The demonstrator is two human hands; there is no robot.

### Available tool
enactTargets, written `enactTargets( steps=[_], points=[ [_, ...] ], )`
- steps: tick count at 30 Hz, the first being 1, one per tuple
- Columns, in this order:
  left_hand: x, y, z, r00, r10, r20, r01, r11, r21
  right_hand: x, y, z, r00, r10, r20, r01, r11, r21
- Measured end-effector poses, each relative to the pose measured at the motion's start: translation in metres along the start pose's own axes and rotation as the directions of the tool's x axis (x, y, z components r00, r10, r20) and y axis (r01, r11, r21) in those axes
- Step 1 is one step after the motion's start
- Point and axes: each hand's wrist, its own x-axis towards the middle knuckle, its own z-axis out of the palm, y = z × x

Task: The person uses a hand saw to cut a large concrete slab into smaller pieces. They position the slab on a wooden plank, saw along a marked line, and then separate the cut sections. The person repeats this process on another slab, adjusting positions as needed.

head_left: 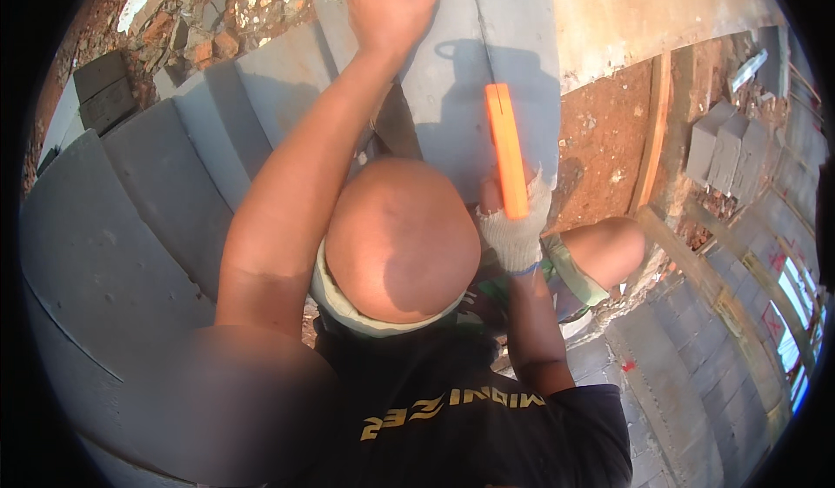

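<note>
My bare left hand (389, 8) lies palm down on a grey sheet (526, 27), thumb spread out; its fingertips run out of the picture at the top. My right hand (520, 218), in a pale knitted glove, is wrapped round the orange handle (505, 150) of what looks like a handsaw seen edge-on. From the handle's slotted end a thin dark line runs away along the sheet; whether this is the blade or a cut, I cannot tell. Between my arms a bent knee (403, 240) rises close to the sheet's near edge.
Several grey panels (152, 183) overlap on the left. Broken brick and rubble (204, 36) lie behind them. A tan board (648, 14) adjoins the sheet at the far right. Timber strips (652, 131), stacked grey blocks (729, 150) and a grey block wall (687, 349) stand further right.
</note>
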Motion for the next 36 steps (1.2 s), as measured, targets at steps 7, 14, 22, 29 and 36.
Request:
enactTargets(
  steps=[7,14,22,29,36],
  points=[
    [0.006,-0.009,-0.002,0.999,0.007,-0.043,-0.005,0.999,0.052,-0.042,0.008,-0.018,0.978,-0.205,-0.03,0.196,0.963,-0.185],
    [0.003,0.001,0.002,1.0,-0.009,-0.022,0.009,0.999,0.032,0.04,-0.008,0.015,0.979,-0.179,-0.099,0.172,0.982,-0.082],
    [0.003,-0.007,-0.003,0.998,0.003,-0.055,-0.001,0.999,0.037,-0.084,0.055,-0.015,0.998,-0.05,-0.042,0.049,0.999,-0.018],
    [0.002,-0.002,0.003,0.999,0.022,-0.033,-0.021,0.999,0.038,0.02,0.012,0.006,0.984,-0.168,-0.062,0.16,0.979,-0.126],
    [0.003,-0.005,-0.002,0.998,0.008,-0.061,-0.007,1.0,0.023,-0.075,0.054,-0.009,0.998,-0.024,-0.051,0.021,0.998,-0.064]
  ],
)
